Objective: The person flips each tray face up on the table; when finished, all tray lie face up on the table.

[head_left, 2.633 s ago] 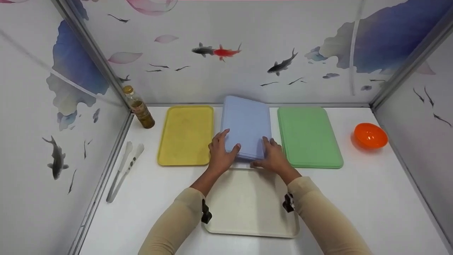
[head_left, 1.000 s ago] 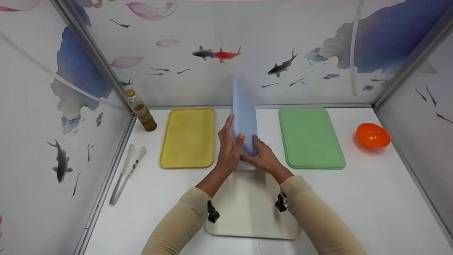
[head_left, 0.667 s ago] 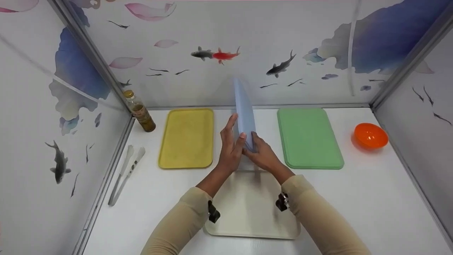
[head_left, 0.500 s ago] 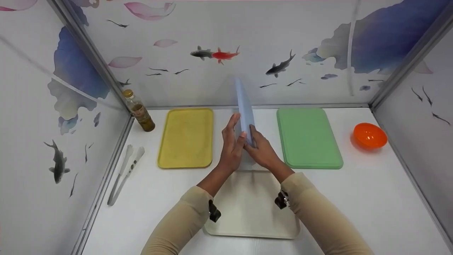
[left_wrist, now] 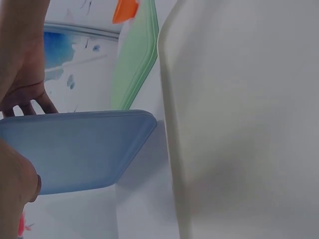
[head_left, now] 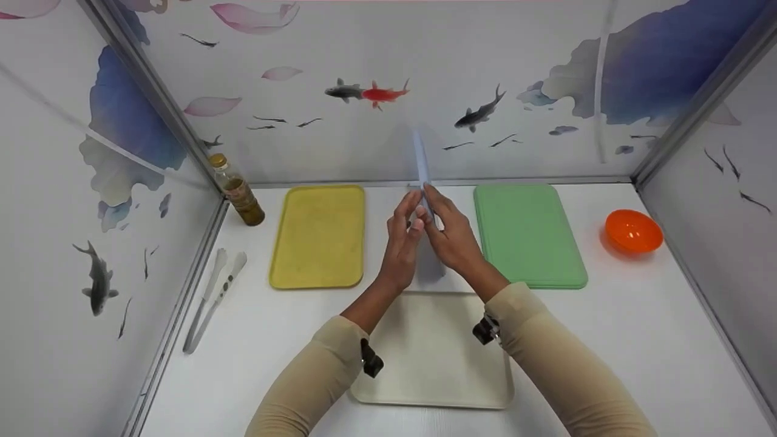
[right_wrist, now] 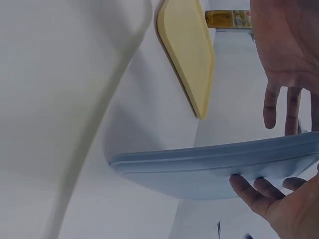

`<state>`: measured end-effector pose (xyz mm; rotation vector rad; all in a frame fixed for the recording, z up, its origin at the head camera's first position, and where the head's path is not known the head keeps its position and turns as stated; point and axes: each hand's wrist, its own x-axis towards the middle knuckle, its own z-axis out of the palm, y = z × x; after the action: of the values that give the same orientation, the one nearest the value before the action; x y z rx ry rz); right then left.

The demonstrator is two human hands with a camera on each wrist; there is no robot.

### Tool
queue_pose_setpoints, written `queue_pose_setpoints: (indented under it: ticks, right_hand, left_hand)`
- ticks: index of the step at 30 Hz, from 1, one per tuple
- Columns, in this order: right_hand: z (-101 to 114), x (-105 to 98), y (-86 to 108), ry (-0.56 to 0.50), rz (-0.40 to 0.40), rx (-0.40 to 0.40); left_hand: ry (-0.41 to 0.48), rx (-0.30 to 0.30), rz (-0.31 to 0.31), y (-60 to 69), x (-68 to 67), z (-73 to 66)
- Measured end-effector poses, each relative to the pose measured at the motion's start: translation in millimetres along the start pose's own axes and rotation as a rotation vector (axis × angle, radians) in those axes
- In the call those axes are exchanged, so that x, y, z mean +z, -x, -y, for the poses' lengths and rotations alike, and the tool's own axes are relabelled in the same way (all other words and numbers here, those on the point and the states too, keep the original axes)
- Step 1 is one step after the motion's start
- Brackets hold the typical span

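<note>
A blue tray [head_left: 420,159] stands nearly on edge between my hands, so only a thin strip shows in the head view. Its rim looks layered in the right wrist view, perhaps nested trays [right_wrist: 199,160]. My left hand [head_left: 400,249] is at its left side, fingers fairly straight. My right hand [head_left: 450,240] holds the right side, fingers on the broad face and thumb by the near edge. In the left wrist view the tray's flat side [left_wrist: 75,152] shows between both hands. Whether its lower edge touches the table is unclear. A cream tray [head_left: 434,388] lies in front.
A yellow tray [head_left: 318,237] lies left and a green tray [head_left: 528,237] right. An oil bottle [head_left: 240,193] stands at the back left, with tongs [head_left: 209,303] before it. An orange bowl [head_left: 634,232] sits far right. Printed walls [head_left: 273,145] enclose the table.
The blue tray was broad side up, then turned on edge; it now shows as a narrower strip, slightly right. My hands have moved up along it, the right hand most.
</note>
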<state>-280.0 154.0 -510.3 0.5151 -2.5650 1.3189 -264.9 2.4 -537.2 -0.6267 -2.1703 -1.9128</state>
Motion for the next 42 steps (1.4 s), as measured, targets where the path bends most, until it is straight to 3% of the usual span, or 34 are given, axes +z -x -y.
queue_pose_setpoints:
  ticks: [6,10,14,21,27,34,38,42]
  right_hand:
    - [-4.8,-4.0,-1.3,0.069,-0.036,-0.018]
    - [-8.1,-6.5,-1.8,0.062,-0.056,-0.015]
    - [-10.1,-9.6,-1.6,0.038,-0.051,0.012]
    - [-13.1,-12.7,0.9,0.039,-0.056,0.059]
    - [-15.1,-13.5,2.3,0.049,-0.078,0.05]
    - [-15.4,-18.8,4.6,0.071,-0.074,0.112]
    - [-15.7,-21.2,5.3,0.073,-0.073,0.119]
    - [-14.3,-23.9,6.3,0.05,-0.073,0.104]
  left_hand:
    - [0.01,-0.02,0.026,-1.7,3.3,0.4]
    - [0.035,0.005,0.034,-4.1,5.8,-0.7]
    - [0.051,-0.012,0.03,-6.3,7.8,-1.5]
    - [-0.023,-0.155,0.004,-9.6,12.2,6.0]
    - [-0.1,-0.296,0.122,-9.2,20.4,19.7]
    - [-0.171,-0.495,0.248,-1.8,25.9,30.6]
    - [-0.166,-0.559,0.277,-1.5,27.0,35.8]
    - [-0.099,-0.58,0.295,-1.9,27.4,39.7]
